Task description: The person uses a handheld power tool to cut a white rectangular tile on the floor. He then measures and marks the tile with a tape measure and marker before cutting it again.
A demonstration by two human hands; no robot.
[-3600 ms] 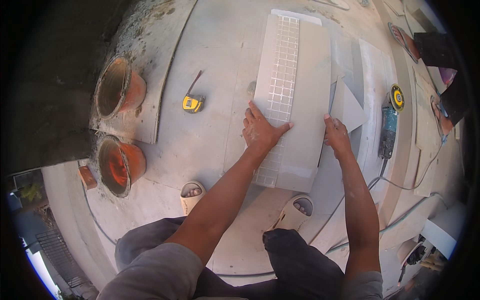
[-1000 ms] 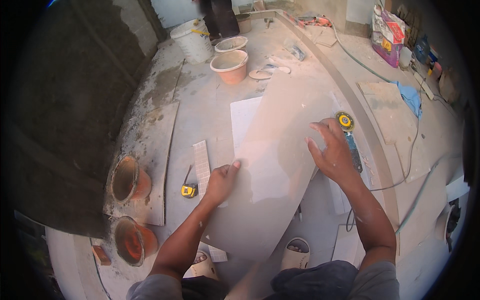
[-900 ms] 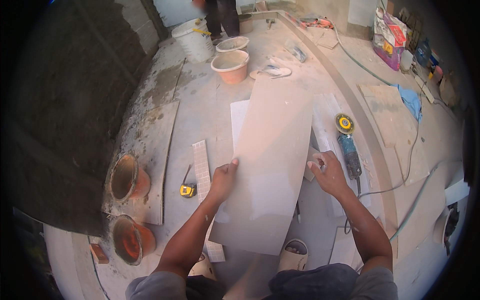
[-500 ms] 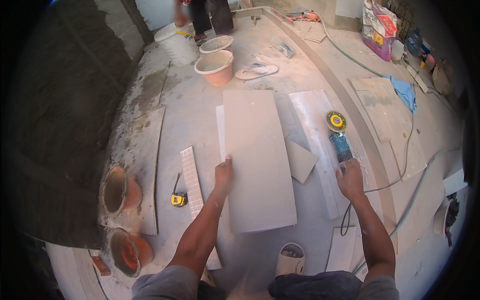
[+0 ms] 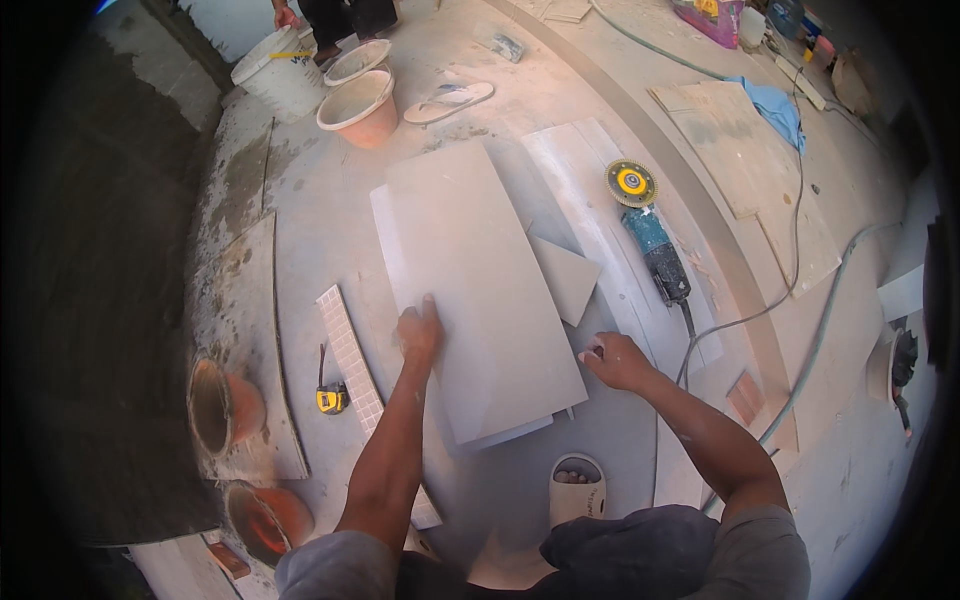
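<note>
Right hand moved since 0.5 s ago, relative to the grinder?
Yes. The right hand was by the grinder handle; now it sits nearer the person, at the big tile edge.

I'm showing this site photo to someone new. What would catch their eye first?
Probably the large pale tile lying flat mid-floor, with the left hand pressed on its left edge and the right hand near its lower right. Next, the angle grinder with its yellow-hubbed disc, just right of the tile.

A plain pale grey rectangular tile [image 5: 480, 290] lies beside a white strip of small-square mosaic [image 5: 352, 355], a yellow-and-black tape measure [image 5: 331, 399], a teal-bodied angle grinder with a yellow-centred disc [image 5: 648, 235], terracotta-orange bowls [image 5: 225, 405] and a blue cloth [image 5: 775, 105].
</note>
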